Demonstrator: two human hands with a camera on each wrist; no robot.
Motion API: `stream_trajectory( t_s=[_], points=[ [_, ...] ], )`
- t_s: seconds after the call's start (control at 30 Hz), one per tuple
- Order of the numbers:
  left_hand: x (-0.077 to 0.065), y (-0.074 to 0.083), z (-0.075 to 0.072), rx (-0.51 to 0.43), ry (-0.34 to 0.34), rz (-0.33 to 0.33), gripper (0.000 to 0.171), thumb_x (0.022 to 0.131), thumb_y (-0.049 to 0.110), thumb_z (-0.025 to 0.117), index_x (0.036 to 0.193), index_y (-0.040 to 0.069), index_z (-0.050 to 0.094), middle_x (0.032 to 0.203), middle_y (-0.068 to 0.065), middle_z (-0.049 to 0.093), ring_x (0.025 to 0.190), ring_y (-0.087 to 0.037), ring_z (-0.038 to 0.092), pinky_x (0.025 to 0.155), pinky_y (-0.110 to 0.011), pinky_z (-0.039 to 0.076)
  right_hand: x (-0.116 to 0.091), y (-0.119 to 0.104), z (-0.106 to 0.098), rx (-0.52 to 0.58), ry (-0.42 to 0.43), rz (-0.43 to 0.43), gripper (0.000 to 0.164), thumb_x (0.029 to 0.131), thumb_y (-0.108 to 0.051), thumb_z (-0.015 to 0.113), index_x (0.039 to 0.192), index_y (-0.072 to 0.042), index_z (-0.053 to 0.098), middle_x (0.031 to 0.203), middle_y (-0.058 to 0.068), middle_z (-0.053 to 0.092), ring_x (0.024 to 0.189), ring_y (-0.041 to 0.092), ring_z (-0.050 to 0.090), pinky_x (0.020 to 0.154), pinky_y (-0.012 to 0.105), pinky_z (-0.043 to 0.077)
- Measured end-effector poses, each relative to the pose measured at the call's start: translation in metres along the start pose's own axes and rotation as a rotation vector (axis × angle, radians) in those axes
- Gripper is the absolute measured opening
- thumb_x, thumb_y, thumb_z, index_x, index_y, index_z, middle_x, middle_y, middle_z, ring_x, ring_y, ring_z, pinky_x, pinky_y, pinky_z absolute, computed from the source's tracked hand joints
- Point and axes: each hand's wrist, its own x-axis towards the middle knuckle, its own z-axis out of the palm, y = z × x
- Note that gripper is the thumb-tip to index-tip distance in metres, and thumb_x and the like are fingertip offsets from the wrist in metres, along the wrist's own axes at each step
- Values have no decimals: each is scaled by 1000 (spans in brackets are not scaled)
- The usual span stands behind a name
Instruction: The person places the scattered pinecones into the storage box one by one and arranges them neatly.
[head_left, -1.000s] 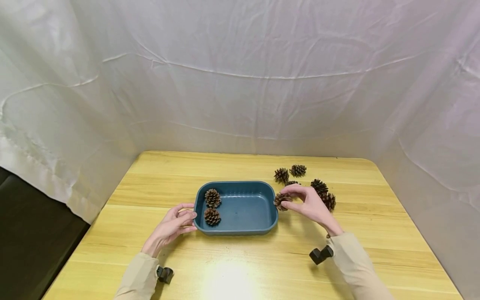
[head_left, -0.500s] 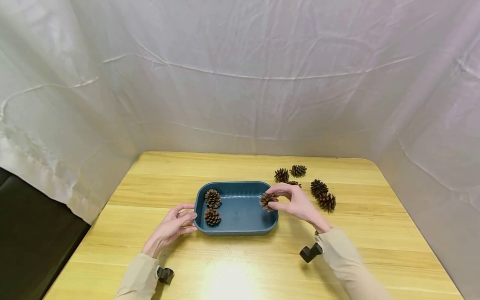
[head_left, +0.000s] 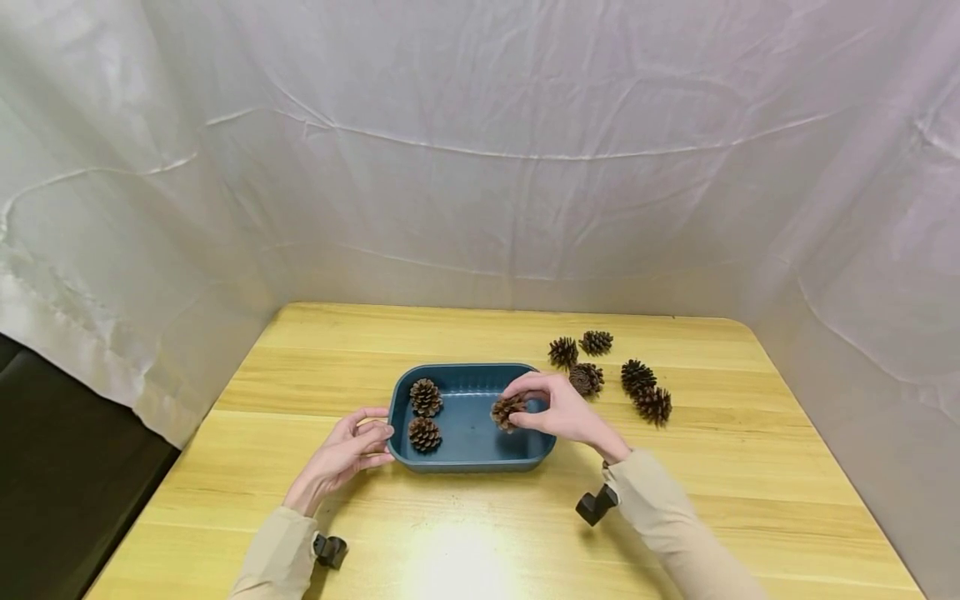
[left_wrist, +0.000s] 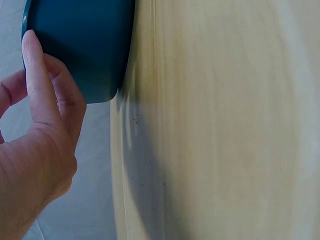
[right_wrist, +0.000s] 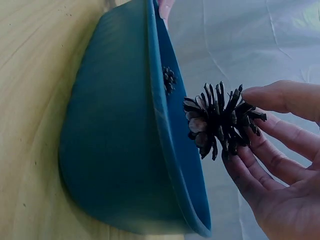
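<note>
A dark blue rectangular tray [head_left: 472, 467] sits on the wooden table. My left hand [head_left: 348, 450] holds its left end, one fingertip up at the rim in the left wrist view. My right hand [head_left: 562, 412] pinches a brown pine cone [head_left: 507, 412] between thumb and fingers, over the right half of the tray. In the right wrist view that pine cone [right_wrist: 220, 120] hangs beside the rim, its scales spread. Two pine cones lie inside the tray's left end, a rear one [head_left: 425, 397] and a front one [head_left: 424, 434].
Several more pine cones lie on the table right of the tray: a group of three [head_left: 586, 379] at the back and a pair [head_left: 653, 405] farther right. Pale cloth [head_left: 510, 167] hangs behind the table and along both sides.
My right hand has carried the pine cone leftward from the tray's right rim to over its inside. This uncovers the pine cones behind. The left hand and tray stay put.
</note>
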Motion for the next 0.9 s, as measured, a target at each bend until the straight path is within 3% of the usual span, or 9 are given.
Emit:
stream_trajectory(
  t_s=[0.27,0.9],
  points=[
    [1,0,0,3,-1,4,30,102,6,54,129,6,41,98,4,63,75,-10,68,77,-27,64,7,-4,10,-26,-67,49,26,88,-5,73,114,-5,72,118,13,68,108,25,65,100,34,58],
    [0,0,0,-3,0,4,28,102,4,53,127,8,42,98,4,64,75,-9,68,78,-27,64,27,-3,34,-166,-154,9,23,91,-8,73,113,-9,73,119,9,70,114,28,65,101,33,57]
  ],
)
